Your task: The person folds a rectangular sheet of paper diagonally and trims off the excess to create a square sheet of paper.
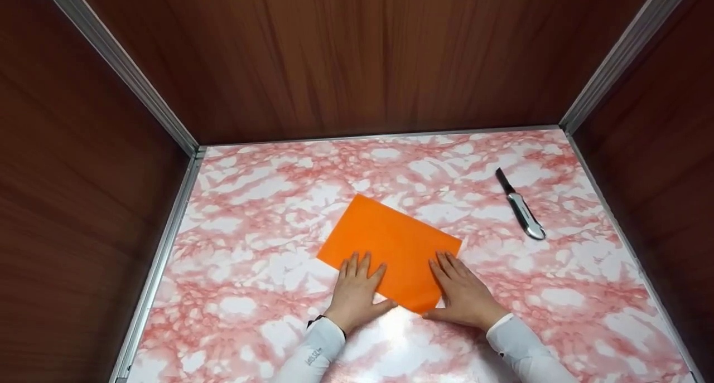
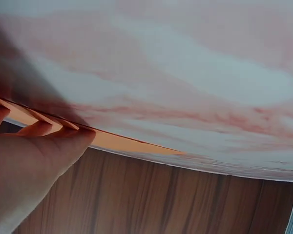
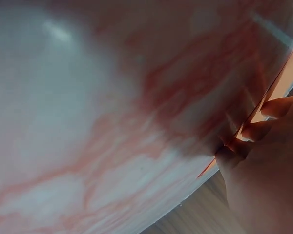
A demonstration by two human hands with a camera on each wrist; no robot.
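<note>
Left hand (image 1: 357, 298): we record it laid flat and released, fingers extended and spread, fingertips resting on the orange sheet (image 1: 393, 241). Its thumb points toward the right hand, tip by the sheet's near edge. Right hand (image 1: 466, 295): likewise ungrasping, with fingers straight and their tips on the sheet's right-hand side; its thumb reaches in to the near corner. In both wrist views we see fingertips against the sheet.

Sheet position: near the middle of the tabletop (image 1: 251, 221), lying askew, with one corner toward the back wall (image 1: 385, 59). We note a utility knife (image 1: 521, 210) farther right, well apart from the sheet and both hands, dark blade toward the back, black-and-silver handle toward us.

Surface: red, pink and white marbled pattern, with a bright glare between the wrists. Room: dark reddish-brown wood-grain panels at back, left and right, joined by grey metal strips (image 1: 131, 73). We see pale sleeves (image 1: 315, 344) on both arms and a dark band at the left wrist.
</note>
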